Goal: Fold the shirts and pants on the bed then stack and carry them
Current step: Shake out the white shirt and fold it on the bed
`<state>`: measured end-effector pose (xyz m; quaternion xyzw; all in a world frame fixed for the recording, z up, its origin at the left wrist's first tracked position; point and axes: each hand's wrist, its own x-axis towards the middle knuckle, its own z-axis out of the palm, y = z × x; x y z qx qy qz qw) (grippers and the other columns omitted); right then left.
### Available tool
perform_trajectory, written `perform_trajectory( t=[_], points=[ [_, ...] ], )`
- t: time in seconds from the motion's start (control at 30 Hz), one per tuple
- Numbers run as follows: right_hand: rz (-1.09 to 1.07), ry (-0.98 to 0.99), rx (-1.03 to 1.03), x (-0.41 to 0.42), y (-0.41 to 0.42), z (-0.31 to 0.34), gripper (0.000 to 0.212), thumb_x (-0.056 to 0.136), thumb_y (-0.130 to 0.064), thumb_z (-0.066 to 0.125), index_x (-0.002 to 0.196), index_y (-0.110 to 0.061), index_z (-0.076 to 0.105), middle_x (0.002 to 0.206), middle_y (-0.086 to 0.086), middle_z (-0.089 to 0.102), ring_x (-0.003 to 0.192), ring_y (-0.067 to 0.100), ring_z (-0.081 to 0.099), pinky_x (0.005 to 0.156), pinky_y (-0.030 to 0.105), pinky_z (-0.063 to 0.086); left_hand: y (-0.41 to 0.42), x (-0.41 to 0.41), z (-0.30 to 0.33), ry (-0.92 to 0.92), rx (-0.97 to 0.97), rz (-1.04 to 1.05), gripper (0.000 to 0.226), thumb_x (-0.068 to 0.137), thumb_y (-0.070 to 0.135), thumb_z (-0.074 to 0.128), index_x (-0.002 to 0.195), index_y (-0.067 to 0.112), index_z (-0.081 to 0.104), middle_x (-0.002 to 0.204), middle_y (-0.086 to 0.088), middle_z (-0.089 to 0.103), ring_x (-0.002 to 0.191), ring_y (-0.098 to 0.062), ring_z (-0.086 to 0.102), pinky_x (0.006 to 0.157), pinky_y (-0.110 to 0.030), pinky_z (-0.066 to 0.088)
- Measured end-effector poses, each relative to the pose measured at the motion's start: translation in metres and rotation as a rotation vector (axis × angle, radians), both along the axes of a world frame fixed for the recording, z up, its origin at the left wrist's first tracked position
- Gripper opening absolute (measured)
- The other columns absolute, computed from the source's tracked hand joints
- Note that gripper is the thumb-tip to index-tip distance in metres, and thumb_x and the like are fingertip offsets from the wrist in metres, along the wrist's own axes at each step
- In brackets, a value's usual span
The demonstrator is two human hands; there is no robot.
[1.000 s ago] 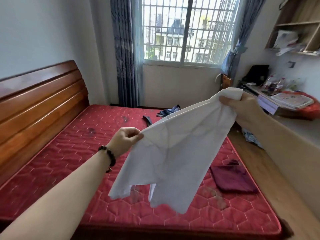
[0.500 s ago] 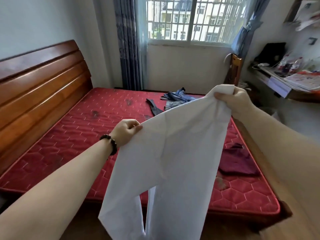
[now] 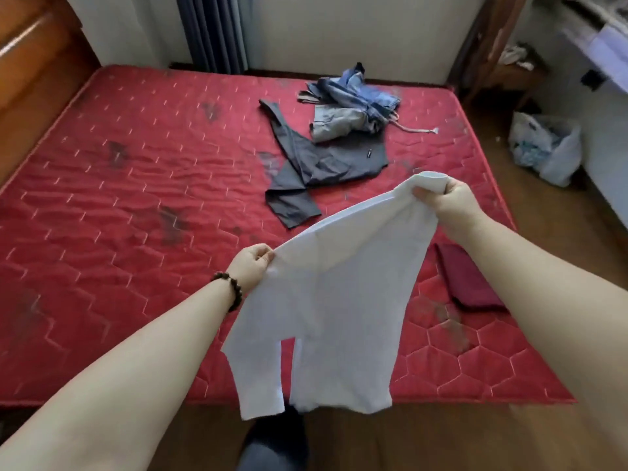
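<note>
At the bottom centre of the frame, the hem of the white garment (image 3: 334, 300) hangs free over the near edge of the bed (image 3: 102, 205), above the floor. The person holds it in the air by its top edge: the left hand (image 3: 250, 266), just left of centre, pinches one corner with curled fingers, and the right hand (image 3: 443, 195), right of centre and higher, has its fingers closed round a bunched corner. Because the right side sits higher, the cloth hangs slanted; laid down like this, it would likely land skewed or creased, and the fold would come out uneven. The dangling lower part could also drag off the mattress edge or brush the floor.

Beside the right forearm lies a folded maroon piece (image 3: 467, 280); a careless lay-down could cover or disturb it. Farther up, at centre, a dark grey garment (image 3: 323, 158) lies spread, touching a crumpled blue heap (image 3: 353, 103) beyond it, both still unfolded.
</note>
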<state>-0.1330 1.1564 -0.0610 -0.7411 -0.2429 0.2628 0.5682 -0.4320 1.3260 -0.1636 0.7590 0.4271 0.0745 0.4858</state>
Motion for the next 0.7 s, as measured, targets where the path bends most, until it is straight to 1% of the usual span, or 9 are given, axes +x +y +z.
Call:
perform_trajectory(
  t=[0.07,0.13,0.17,0.27,0.37,0.43,0.53,0.63,0.7],
  points=[
    [-0.02,0.018,-0.042,0.018,0.027,-0.029,0.014,0.086,-0.005,0.067,0.093,-0.018,0.069,0.091,0.003,0.068,0.082,0.014,0.063,0.077,0.028,0.051,0.03,0.019,-0.026,0.051,0.04,0.002,0.023,0.098,0.014,0.048,0.076,0.012,0.057,0.062,0.006,0.049,0.056,-0.008,0.046,0.053,-0.021,0.036],
    [-0.065,0.016,-0.084,0.033,0.05,-0.058,0.014,0.085,-0.009,0.07,0.096,-0.018,0.071,0.095,0.002,0.069,0.085,0.014,0.063,0.078,0.027,0.051,0.056,0.036,-0.048,0.113,0.098,-0.021,0.025,0.098,0.018,0.046,0.073,0.015,0.051,0.063,0.005,0.049,0.065,-0.02,0.048,0.06,-0.033,0.034],
    [-0.092,0.016,-0.108,0.04,0.06,-0.072,0.015,0.084,-0.011,0.071,0.097,-0.018,0.071,0.095,0.001,0.07,0.085,0.012,0.063,0.077,0.026,0.051,0.067,0.043,-0.059,0.142,0.125,-0.033,0.028,0.098,0.023,0.046,0.071,0.016,0.048,0.062,0.004,0.048,0.065,-0.023,0.048,0.059,-0.035,0.033],
    [-0.15,0.049,-0.159,0.064,0.088,-0.11,0.016,0.084,-0.01,0.07,0.098,-0.018,0.07,0.091,-0.001,0.069,0.082,0.012,0.063,0.074,0.026,0.051,0.092,0.06,-0.088,0.194,0.165,-0.046,0.04,0.095,0.043,0.048,0.067,0.016,0.039,0.056,0.002,0.044,0.056,-0.02,0.045,0.053,-0.035,0.03],
    [-0.141,0.042,-0.21,0.094,0.124,-0.148,0.02,0.086,-0.006,0.064,0.104,-0.014,0.069,0.095,0.0,0.069,0.085,0.012,0.063,0.073,0.025,0.051,0.117,0.082,-0.12,0.197,0.192,-0.049,0.043,0.093,0.044,0.052,0.064,0.017,0.035,0.054,0.0,0.042,0.054,-0.019,0.042,0.049,-0.032,0.026],
    [-0.115,0.031,-0.237,0.113,0.152,-0.176,0.022,0.086,-0.004,0.061,0.106,-0.011,0.068,0.097,0.001,0.069,0.085,0.011,0.063,0.072,0.022,0.051,0.135,0.098,-0.142,0.189,0.19,-0.036,0.042,0.095,0.038,0.052,0.064,0.015,0.037,0.055,-0.001,0.043,0.055,-0.022,0.041,0.051,-0.034,0.027],
    [-0.076,0.017,-0.269,0.139,0.194,-0.226,0.018,0.086,-0.004,0.061,0.1,-0.013,0.066,0.087,-0.003,0.066,0.079,0.01,0.061,0.07,0.023,0.049,0.161,0.119,-0.183,0.21,0.187,0.001,0.039,0.096,0.034,0.051,0.067,0.01,0.042,0.056,-0.002,0.044,0.058,-0.024,0.041,0.057,-0.04,0.033],
    [-0.053,-0.016,-0.289,0.165,0.231,-0.282,0.015,0.086,-0.004,0.061,0.094,-0.015,0.066,0.079,-0.008,0.064,0.075,0.009,0.059,0.065,0.019,0.048,0.186,0.139,-0.231,0.281,0.213,0.04,0.031,0.096,0.03,0.05,0.071,0.012,0.05,0.059,-0.001,0.05,0.062,-0.027,0.048,0.058,-0.039,0.034],
    [-0.042,-0.039,-0.341,0.179,0.25,-0.321,0.009,0.086,-0.009,0.063,0.093,-0.014,0.065,0.079,-0.007,0.063,0.076,0.011,0.057,0.064,0.021,0.047,0.201,0.153,-0.263,0.352,0.21,0.057,0.026,0.096,0.032,0.049,0.077,0.015,0.056,0.066,0.0,0.056,0.067,-0.026,0.052,0.058,-0.035,0.036]
  ],
)
